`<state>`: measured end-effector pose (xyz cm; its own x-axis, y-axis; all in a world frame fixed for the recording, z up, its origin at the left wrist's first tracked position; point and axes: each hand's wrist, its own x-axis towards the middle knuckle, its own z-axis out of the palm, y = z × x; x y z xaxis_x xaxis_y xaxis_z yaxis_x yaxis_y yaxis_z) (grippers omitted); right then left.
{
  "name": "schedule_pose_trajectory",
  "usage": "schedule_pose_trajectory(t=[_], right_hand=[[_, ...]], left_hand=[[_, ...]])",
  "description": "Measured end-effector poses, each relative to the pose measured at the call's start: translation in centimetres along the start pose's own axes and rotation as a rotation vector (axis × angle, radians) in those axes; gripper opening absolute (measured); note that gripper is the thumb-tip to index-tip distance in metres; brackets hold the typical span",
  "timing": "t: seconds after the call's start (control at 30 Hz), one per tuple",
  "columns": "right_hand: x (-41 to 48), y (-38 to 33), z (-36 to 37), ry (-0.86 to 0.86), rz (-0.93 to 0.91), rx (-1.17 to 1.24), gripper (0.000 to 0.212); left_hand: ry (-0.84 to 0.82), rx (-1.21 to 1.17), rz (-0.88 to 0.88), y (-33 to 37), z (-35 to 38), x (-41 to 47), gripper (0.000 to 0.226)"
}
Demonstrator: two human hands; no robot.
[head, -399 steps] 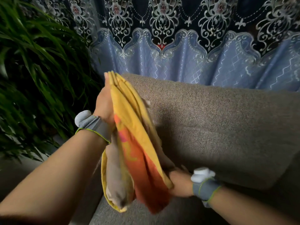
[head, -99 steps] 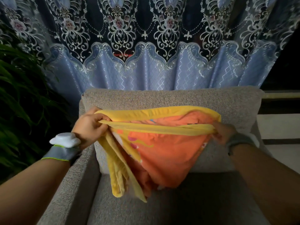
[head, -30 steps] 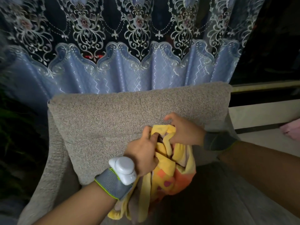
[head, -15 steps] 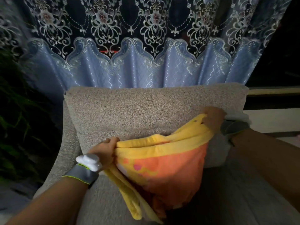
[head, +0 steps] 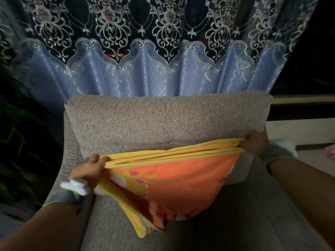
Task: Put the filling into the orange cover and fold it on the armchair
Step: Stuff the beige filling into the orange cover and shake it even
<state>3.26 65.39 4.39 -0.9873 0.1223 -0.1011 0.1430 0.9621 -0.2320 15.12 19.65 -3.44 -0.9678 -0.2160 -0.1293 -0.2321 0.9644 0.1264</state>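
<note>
The orange cover (head: pixel 181 183), edged in yellow with a printed pattern, hangs stretched between my hands above the seat of the beige armchair (head: pixel 163 120). My left hand (head: pixel 88 169) grips its left top corner. At the right top corner, my right hand (head: pixel 253 142) pinches the yellow edges together. The top edge is pulled taut and the rest sags to a point over the seat. A yellow strip hangs down on the left side. The filling is hidden inside; only small pale bits show at the lower edge.
The armchair's back cushion stands right behind the cover, with armrests (head: pixel 63 174) either side. A blue and dark lace curtain (head: pixel 154 69) hangs behind. A green plant (head: pixel 16 142) is at the left. Pale floor (head: pixel 304 131) lies to the right.
My hands have pulled the bunched cover wide apart, my right hand going farther right and up, so the top edge is now taut. The view has shifted slightly.
</note>
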Motion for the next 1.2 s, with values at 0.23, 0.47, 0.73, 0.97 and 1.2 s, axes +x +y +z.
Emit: schedule_pose_trajectory(t=[0.23, 0.47, 0.73, 0.97, 1.2], right_hand=[[-0.6, -0.6, 2.4, -0.31, -0.287, -0.24, 0.031], [-1.7, -1.6, 2.2, -0.261, -0.415, -0.232, 0.038], [-0.2, -3.7, -0.4, 0.049, -0.043, 0.151, 0.028], [2.0, -4.3, -3.2, 0.239, 0.029, 0.749, 0.027], [1.3, -3.5, -4.7, 0.349, 0.125, 0.553, 0.033]], left_hand=[[0.078, -0.24, -0.144, 0.7, -1.7, 1.3, 0.029], [0.106, -0.204, -0.18, -1.4, -2.4, 1.6, 0.033], [0.172, 0.079, 0.039, -1.8, -3.7, 0.4, 0.04], [0.187, -0.334, 0.201, -2.5, -6.6, -1.2, 0.029], [0.271, -0.439, 0.268, -0.4, -7.6, -1.7, 0.015]])
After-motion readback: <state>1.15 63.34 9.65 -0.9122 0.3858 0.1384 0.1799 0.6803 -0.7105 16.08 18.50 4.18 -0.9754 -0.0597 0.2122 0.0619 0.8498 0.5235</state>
